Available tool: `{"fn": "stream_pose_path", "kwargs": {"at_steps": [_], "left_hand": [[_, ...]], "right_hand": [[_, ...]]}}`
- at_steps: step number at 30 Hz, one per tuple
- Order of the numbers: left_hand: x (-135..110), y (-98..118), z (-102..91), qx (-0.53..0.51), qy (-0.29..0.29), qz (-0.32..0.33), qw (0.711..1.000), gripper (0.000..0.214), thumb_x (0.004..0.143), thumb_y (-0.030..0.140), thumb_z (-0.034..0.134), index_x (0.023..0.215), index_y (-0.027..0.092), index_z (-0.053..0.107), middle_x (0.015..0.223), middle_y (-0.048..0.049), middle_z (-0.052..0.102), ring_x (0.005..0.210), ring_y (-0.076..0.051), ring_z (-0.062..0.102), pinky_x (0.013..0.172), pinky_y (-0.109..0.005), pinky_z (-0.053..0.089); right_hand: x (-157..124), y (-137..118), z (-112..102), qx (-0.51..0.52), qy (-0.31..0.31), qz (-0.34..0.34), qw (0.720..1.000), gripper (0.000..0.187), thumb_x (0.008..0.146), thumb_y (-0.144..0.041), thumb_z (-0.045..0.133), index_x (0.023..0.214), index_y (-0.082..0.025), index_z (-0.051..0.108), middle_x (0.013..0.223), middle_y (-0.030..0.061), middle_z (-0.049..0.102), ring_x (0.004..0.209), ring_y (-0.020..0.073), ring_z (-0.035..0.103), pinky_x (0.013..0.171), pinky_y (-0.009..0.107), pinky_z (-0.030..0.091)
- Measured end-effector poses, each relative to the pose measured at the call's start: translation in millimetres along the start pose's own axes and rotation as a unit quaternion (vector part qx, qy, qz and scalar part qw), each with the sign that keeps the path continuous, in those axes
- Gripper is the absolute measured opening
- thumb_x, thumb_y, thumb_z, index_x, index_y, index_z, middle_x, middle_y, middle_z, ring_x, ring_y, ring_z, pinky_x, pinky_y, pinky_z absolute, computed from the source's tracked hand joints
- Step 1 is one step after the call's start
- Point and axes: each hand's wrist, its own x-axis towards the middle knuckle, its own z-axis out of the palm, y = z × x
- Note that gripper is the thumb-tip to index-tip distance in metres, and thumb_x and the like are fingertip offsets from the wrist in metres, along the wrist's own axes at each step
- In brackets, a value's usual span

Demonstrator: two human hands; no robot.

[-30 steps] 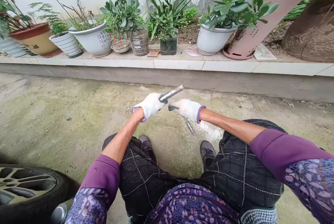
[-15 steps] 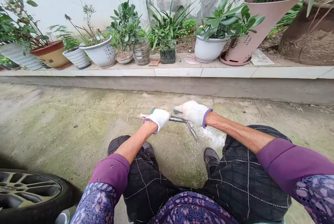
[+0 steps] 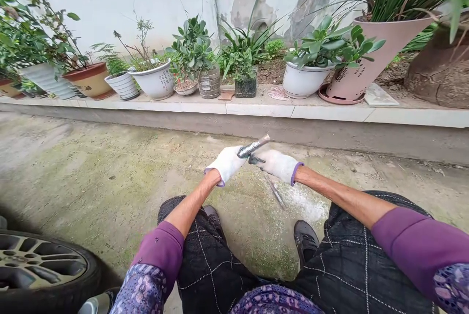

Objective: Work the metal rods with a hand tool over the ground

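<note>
At the frame's centre, the white-gloved left hand grips a shiny silver pale-ended rod, now swung round to point up-right, seemingly being turned over, while the white-gloved right hand sits beside it, its grip unclear.

A thin rod and a white powdery patch lie on the greenish floor.

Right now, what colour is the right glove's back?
The right glove's back is white, best in head view.

The person wears purple sleeves and purple-edged white gloves.
</note>
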Motion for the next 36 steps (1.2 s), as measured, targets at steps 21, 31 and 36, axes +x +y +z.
{"fn": "stream_pose_path", "kwargs": {"at_steps": [21,31,36], "left_hand": [[4,0,16.5,0.026,-0.125,0.054,0.990,0.026,0.085,0.027,0.053,0.099,0.018,0.073,0.075,-0.0047,0.069,0.068,-0.017,0.064,0.065,-0.026,0.049],[7,2,8.0,-0.142,-0.011,-0.103,0.984,0.028,0.081,0.019,0.054,0.106,0.015,0.066,0.065,-0.0005,0.059,0.048,-0.009,0.048,0.050,-0.021,0.040],[15,-6,9.8,0.068,-0.038,-0.099,0.992,0.030,0.089,0.017,0.050,0.115,0.016,0.065,0.090,-0.0130,0.071,0.081,-0.020,0.067,0.074,-0.028,0.047]], "right_hand": [[3,34,-13,0.034,0.027,0.038,0.998,0.029,0.090,-0.022,0.046,0.104,-0.020,0.071,0.094,0.0029,0.073,0.075,0.0141,0.060,0.065,0.023,0.039],[-22,-22,1,-0.041,-0.018,-0.036,0.998,0.033,0.095,-0.030,0.042,0.111,-0.021,0.069,0.098,0.0056,0.074,0.080,0.0178,0.064,0.064,0.027,0.035],[-34,-39,-23,-0.133,-0.042,-0.047,0.989,0.033,0.095,-0.031,0.042,0.112,-0.022,0.069,0.099,0.0088,0.074,0.082,0.0203,0.065,0.062,0.029,0.034]]}}
